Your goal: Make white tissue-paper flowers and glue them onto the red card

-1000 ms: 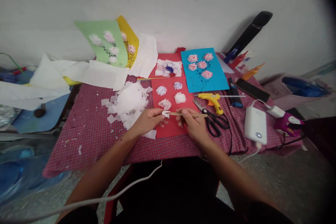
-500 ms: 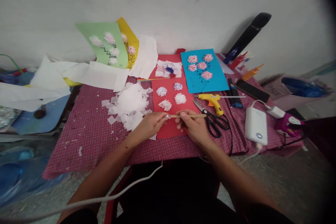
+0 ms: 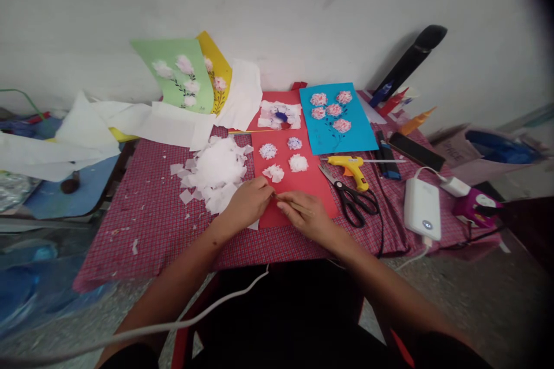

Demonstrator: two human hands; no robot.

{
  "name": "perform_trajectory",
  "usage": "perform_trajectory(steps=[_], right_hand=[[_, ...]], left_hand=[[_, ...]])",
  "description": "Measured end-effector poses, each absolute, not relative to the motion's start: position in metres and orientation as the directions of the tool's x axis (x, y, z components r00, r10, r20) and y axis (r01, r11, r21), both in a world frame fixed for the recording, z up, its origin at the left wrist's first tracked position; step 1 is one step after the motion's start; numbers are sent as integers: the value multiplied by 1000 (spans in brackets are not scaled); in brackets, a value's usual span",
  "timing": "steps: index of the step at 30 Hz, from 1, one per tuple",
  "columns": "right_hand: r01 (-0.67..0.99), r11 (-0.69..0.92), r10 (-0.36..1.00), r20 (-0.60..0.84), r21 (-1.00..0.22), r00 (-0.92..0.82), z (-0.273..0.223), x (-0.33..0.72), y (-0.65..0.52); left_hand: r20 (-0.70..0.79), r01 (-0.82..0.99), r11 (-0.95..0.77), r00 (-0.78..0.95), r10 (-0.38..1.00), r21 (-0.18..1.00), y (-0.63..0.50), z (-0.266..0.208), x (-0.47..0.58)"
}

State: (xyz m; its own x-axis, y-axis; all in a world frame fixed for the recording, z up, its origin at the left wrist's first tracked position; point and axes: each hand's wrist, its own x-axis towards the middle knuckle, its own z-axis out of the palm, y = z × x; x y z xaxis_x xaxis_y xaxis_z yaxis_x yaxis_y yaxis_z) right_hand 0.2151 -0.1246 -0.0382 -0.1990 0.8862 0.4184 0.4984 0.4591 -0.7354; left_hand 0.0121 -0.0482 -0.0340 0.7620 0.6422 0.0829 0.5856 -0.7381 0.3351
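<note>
Over the lower part of the red paper [image 3: 270,216], my two hands meet fingertip to fingertip. My right hand [image 3: 306,216] is closed around a thin wooden stick [image 3: 300,207], whose tip points left. My left hand [image 3: 251,203] pinches at that tip; the small white paper piece seen there a moment ago is now hidden by the fingers. Just beyond the hands, a crumpled white paper flower [image 3: 273,173], a fuller white flower [image 3: 298,162] and two purple-speckled flowers [image 3: 268,151] sit on the red paper. A pile of white paper squares [image 3: 219,164] lies left.
Right of the hands lie black-handled scissors [image 3: 352,199], a yellow glue gun [image 3: 352,167] and a white power bank [image 3: 422,210]. Behind stand a blue flower card [image 3: 320,135] and a green one [image 3: 171,49]. A paint-stained paper [image 3: 279,115] lies behind the flowers. A white cable [image 3: 208,311] crosses in front.
My right hand has turned and moved slightly down and left, bringing its fingertips against my left hand. The stick slants more, and the white paper piece has gone from sight. The view has shifted slightly.
</note>
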Motion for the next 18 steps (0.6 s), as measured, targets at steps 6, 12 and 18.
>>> perform_trajectory(steps=[6,12,18], right_hand=[[502,487,867,464,-715,-180,-42,222,-124],[534,365,918,390,-762,-71,-37,246,-114],[460,264,958,285,-848,-24,-39,255,-89]], left_hand=[[64,613,-738,756,652,281,-46,-26,25],[162,582,-760,753,638,288,-29,-27,56],[217,579,-751,726,652,319,-12,-39,65]])
